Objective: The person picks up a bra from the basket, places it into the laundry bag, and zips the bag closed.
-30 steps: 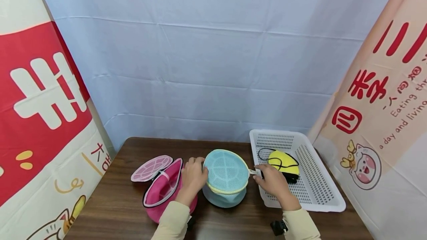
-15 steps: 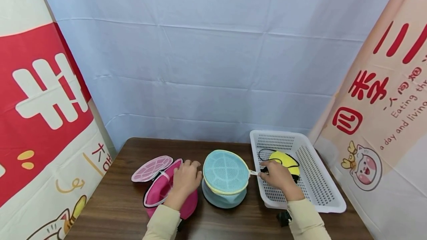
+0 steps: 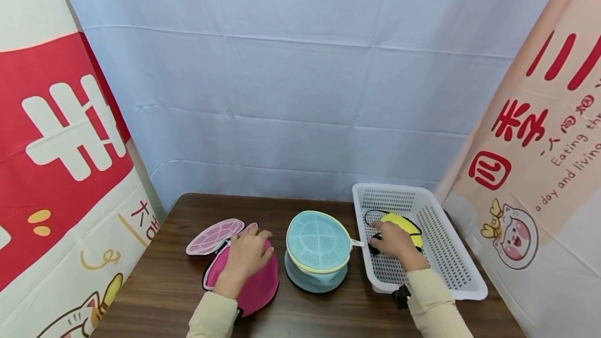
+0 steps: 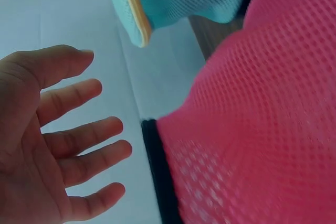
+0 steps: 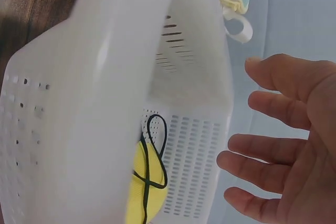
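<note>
My left hand point(image 3: 246, 254) hovers over a pink mesh laundry bag point(image 3: 260, 286), whose pale pink lid point(image 3: 213, 237) is folded back to the left. In the left wrist view the fingers of that hand point(image 4: 47, 145) are spread and apart from the pink mesh. Upright at the centre of the table is a light blue mesh laundry bag point(image 3: 316, 244) with yellow trim; its lid covers the top and a white tab points right. Over the white basket point(image 3: 453, 244), my right hand point(image 3: 396, 244) holds nothing, its fingers point(image 5: 262, 148) loosely extended.
Inside the basket lies a yellow fabric item with black cord point(image 5: 142, 182), partly hidden by my right hand in the head view. The brown table point(image 3: 150, 280) ends at the back against a pale blue cloth point(image 3: 291, 93). Printed curtains hang at both sides.
My left hand has moved left from beside the blue bag to above the pink one. The right hand has let go of the blue bag's white tab and shifted right over the basket.
</note>
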`<state>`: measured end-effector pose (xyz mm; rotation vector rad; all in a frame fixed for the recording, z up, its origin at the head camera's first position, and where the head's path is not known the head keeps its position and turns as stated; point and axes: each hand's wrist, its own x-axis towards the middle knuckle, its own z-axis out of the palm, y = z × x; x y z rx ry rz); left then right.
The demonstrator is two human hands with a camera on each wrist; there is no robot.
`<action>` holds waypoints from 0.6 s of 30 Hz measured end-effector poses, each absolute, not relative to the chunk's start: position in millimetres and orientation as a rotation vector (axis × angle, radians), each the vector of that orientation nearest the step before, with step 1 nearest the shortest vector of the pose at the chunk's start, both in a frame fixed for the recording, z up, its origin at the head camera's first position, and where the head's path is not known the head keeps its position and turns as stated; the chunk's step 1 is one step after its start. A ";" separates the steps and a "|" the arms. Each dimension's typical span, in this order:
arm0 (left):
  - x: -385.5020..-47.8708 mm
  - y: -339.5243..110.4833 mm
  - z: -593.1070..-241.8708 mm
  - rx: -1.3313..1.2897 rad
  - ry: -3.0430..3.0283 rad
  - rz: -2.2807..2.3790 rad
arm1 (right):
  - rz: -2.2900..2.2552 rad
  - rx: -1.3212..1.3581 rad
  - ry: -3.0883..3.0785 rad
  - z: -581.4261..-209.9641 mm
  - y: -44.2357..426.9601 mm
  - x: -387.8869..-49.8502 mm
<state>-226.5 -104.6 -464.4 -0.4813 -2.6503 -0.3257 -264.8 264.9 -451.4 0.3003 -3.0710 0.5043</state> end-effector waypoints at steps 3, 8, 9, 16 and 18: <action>-226.8 -112.8 -467.0 -0.465 -2.648 -0.316 | 0.499 0.302 -3.070 -452.5 267.8 -267.7; -225.1 -125.1 -472.3 -0.445 -2.612 -0.341 | 0.482 0.278 -3.083 -454.7 275.3 -273.3; -224.9 -127.4 -473.0 -0.441 -2.609 -0.349 | 0.477 0.272 -3.087 -456.3 277.2 -274.7; -222.6 -141.8 -476.9 -0.416 -2.612 -0.401 | 0.452 0.242 -3.079 -460.5 288.4 -285.4; -222.9 -145.2 -479.4 -0.419 -2.605 -0.415 | 0.444 0.215 -3.085 -460.3 291.4 -287.5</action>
